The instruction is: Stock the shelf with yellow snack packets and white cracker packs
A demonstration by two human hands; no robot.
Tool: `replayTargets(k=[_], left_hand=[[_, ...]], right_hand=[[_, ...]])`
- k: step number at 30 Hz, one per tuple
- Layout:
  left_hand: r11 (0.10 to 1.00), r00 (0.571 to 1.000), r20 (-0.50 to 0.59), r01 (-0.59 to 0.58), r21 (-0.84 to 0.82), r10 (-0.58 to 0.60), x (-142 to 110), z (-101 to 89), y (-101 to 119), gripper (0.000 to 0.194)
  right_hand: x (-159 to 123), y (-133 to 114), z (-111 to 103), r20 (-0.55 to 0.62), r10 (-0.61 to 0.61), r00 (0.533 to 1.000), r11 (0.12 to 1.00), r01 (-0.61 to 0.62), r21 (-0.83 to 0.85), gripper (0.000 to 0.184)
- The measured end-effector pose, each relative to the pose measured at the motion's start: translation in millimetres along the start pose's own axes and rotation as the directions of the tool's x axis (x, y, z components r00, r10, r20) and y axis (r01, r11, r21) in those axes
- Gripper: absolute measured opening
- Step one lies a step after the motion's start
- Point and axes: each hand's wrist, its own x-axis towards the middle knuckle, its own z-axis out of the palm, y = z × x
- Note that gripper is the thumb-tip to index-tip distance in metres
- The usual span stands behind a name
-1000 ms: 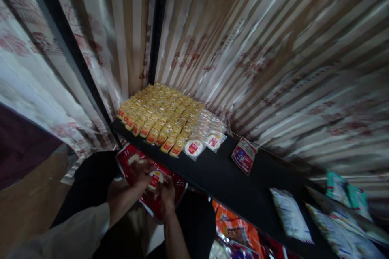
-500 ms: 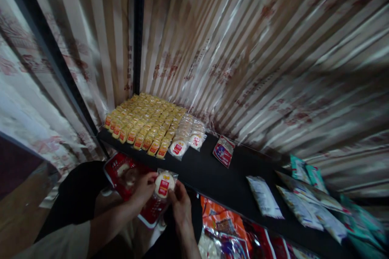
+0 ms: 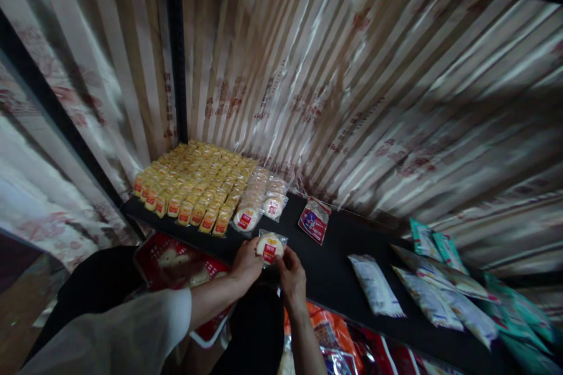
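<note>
Between my two hands is a round white cracker packet (image 3: 269,249) in clear wrap with a red and yellow label. The fingers of my left hand (image 3: 247,262) pinch its left edge, and my right hand (image 3: 291,275) grips its lower right edge. They hold it over the front of the black shelf (image 3: 325,266). Just behind it, similar round white packets (image 3: 247,220) lie overlapped in a row, with a second row of white packets (image 3: 273,206) beside them. Rows of small yellow packets (image 3: 193,181) fill the shelf's left end.
A red basket (image 3: 153,255) with white packets in it is below my left forearm. On the shelf lie a red and purple bag (image 3: 314,220), a white bag (image 3: 376,284) and several green bags (image 3: 424,239). Orange bags (image 3: 328,328) sit under the shelf. Striped plastic sheeting (image 3: 281,70) hangs behind.
Both hands have moved up and right with the white cracker packet, from over the red basket to over the shelf's front. The view has shifted slightly.
</note>
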Motion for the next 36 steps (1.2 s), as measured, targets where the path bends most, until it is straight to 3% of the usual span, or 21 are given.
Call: replayTargets(k=[8, 13, 17, 26, 31, 36], left_hand=[[0.996, 1.0, 0.003, -0.002, 0.092, 0.002, 22.8, 25.9, 27.8, 0.04], [0.991, 0.996, 0.006, -0.093, 0.097, 0.093, 40.6, 36.7, 33.9, 0.041], [0.993, 0.997, -0.003, -0.082, 0.08, 0.082, 51.6, 42.5, 35.5, 0.044], [0.988, 0.994, 0.03, -0.107, 0.114, 0.104, 64.2, 42.9, 35.7, 0.047], [0.99, 0.997, 0.041, -0.073, 0.119, 0.069, 66.8, 39.0, 39.4, 0.048], [0.995, 0.998, 0.031, -0.062, 0.083, 0.059, 70.8, 40.5, 36.2, 0.048]], right_hand=[[52.0, 10.0, 0.0, -0.031, 0.007, 0.999, 0.998, -0.009, -0.068, 0.052], [73.2, 1.6, 9.8, -0.071, -0.034, 0.997, 0.999, 0.032, -0.025, 0.05], [87.4, -1.4, 19.0, -0.073, -0.024, 0.997, 1.0, 0.024, -0.002, 0.05], [110.8, -4.8, 40.7, -0.077, -0.062, 0.995, 0.998, 0.064, 0.028, 0.05], [115.5, -6.7, 45.3, -0.129, -0.077, 0.989, 0.997, 0.075, -0.021, 0.049], [115.1, -7.6, 48.8, -0.105, -0.055, 0.993, 0.998, 0.055, 0.0, 0.054]])
